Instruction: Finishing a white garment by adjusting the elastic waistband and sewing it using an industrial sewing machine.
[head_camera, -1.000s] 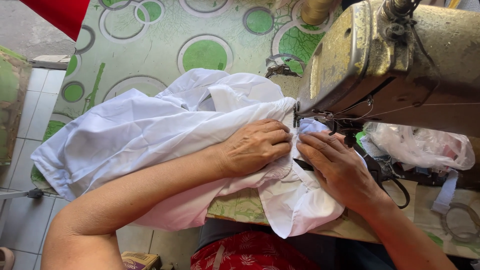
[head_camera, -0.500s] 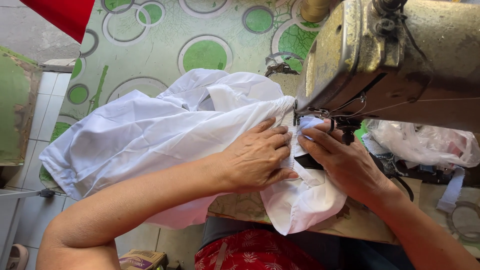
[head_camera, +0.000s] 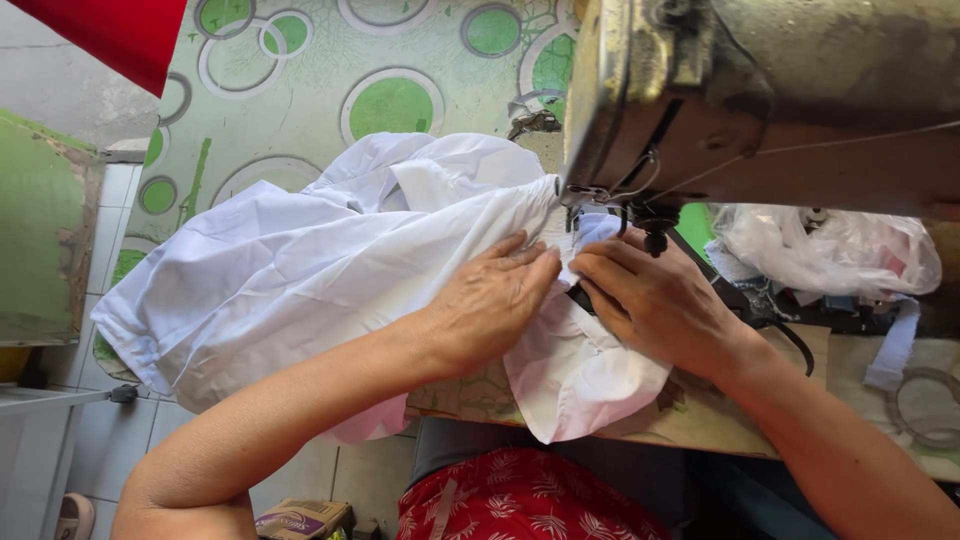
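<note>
I had both hands flat on the white garment (head_camera: 300, 270), which spread from the middle of the frame out to the left and hung over the table's near edge. My left hand (head_camera: 490, 305) lay palm down with fingers spread and nearly straight, pressing the cloth just left of the needle. My right hand (head_camera: 655, 300) lay open too, its fingertips pinning a folded edge under the presser foot (head_camera: 640, 225) of the old metal sewing machine (head_camera: 780, 90) in the upper right; neither hand gripped anything. I judged the fabric light, thin and limp, apt to slide and bunch, so it was best held by flat pressure close to the seam on either side. The table wore a patterned oilcloth (head_camera: 390, 100) with green circles. At right sat a crumpled clear plastic bag (head_camera: 830, 250). A small box (head_camera: 300, 520), brownish with a purple panel, lay at the bottom left.
</note>
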